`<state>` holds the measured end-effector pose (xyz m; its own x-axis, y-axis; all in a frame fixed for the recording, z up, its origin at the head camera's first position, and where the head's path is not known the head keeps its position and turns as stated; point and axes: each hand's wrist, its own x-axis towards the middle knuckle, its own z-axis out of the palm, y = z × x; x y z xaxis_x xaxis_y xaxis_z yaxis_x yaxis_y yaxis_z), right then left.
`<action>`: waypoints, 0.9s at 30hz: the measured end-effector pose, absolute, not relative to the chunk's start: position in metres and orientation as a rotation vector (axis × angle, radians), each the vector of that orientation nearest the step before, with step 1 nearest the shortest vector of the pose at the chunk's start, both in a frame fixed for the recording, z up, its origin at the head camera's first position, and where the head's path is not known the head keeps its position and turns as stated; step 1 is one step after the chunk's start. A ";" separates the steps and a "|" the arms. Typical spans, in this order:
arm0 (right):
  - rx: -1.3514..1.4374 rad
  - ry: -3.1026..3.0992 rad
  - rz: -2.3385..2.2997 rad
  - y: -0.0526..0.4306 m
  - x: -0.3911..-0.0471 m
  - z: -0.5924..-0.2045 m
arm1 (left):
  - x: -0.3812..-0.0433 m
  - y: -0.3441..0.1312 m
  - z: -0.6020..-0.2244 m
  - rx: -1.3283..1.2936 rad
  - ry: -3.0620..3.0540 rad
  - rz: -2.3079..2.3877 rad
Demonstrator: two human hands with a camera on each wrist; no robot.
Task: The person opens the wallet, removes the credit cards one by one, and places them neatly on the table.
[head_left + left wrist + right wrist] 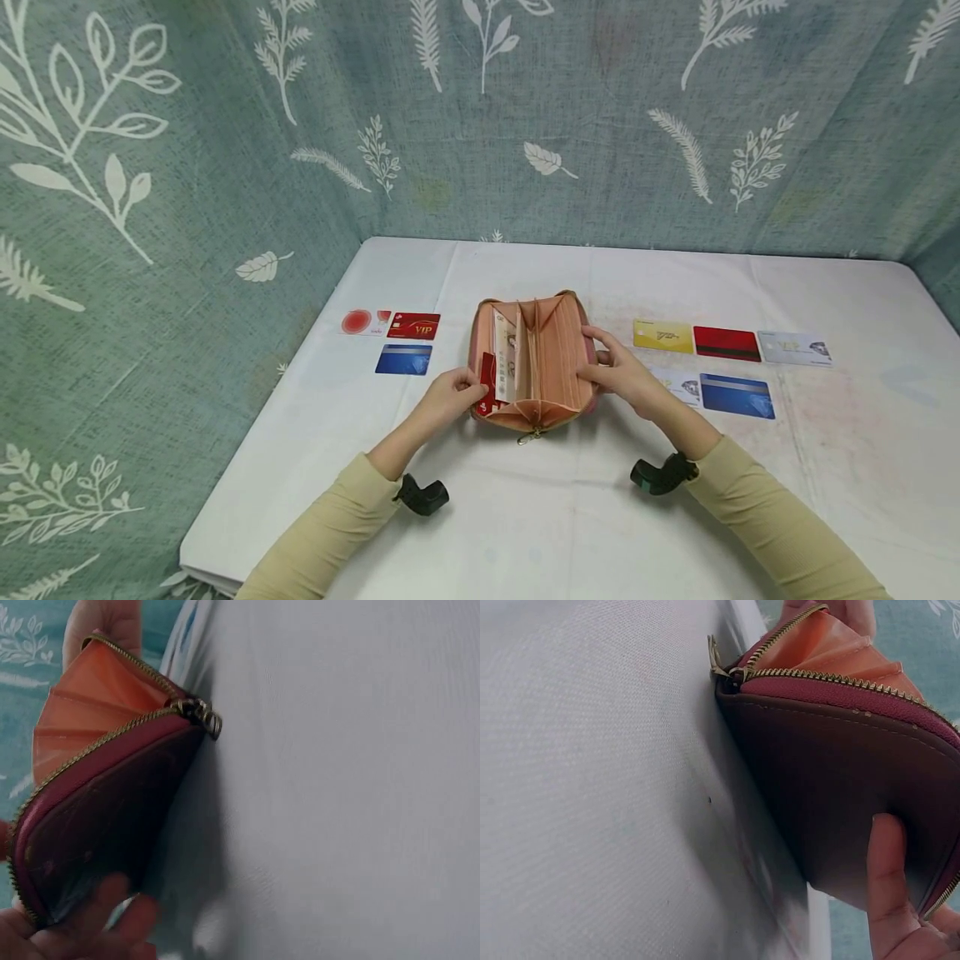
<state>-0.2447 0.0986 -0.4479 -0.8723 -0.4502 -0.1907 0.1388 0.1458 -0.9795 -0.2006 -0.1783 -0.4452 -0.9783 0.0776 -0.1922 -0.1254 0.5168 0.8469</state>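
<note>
Between the hands a zip-around wallet (567, 358) stands unzipped and spread, its peach compartments facing up. A red card (487, 372) sticks out along its left inner side, beside a banknote (505, 354). My left hand (446, 398) grips the wallet's left edge, thumb at the red card's lower end; in the left wrist view its fingers (101, 907) lie against the dark outer cover. The opposite edge is held by my right hand (630, 379), with one finger (887, 859) along the outside in the right wrist view. A zip pull (529, 437) hangs at the near end.
Left of the wallet lie a white-and-red card (365, 322), a red VIP card (414, 326) and a blue card (403, 359). To the right are yellow (663, 336), red (727, 342), silver (794, 347) and blue (737, 395) cards, plus a pale one partly behind the right forearm.
</note>
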 end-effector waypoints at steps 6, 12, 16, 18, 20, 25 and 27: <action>-0.301 1.992 -1.768 0.098 -0.245 -0.448 | -0.201 -0.186 -0.444 0.099 2.648 1.200; -0.308 1.994 -1.761 0.097 -0.246 -0.447 | -0.205 -0.186 -0.445 0.019 2.548 1.297; -0.316 1.972 -1.772 0.097 -0.246 -0.448 | -0.205 -0.187 -0.443 -0.067 2.408 1.422; -0.312 1.962 -1.777 0.098 -0.246 -0.449 | -0.206 -0.190 -0.443 -0.081 2.365 1.470; -0.307 1.961 -1.780 0.099 -0.246 -0.449 | -0.206 -0.193 -0.442 -0.070 2.347 1.499; -0.290 1.971 -1.781 0.100 -0.246 -0.450 | -0.205 -0.199 -0.439 -0.020 2.454 1.504; -0.287 1.974 -1.779 0.100 -0.246 -0.450 | -0.204 -0.200 -0.438 -0.020 2.535 1.477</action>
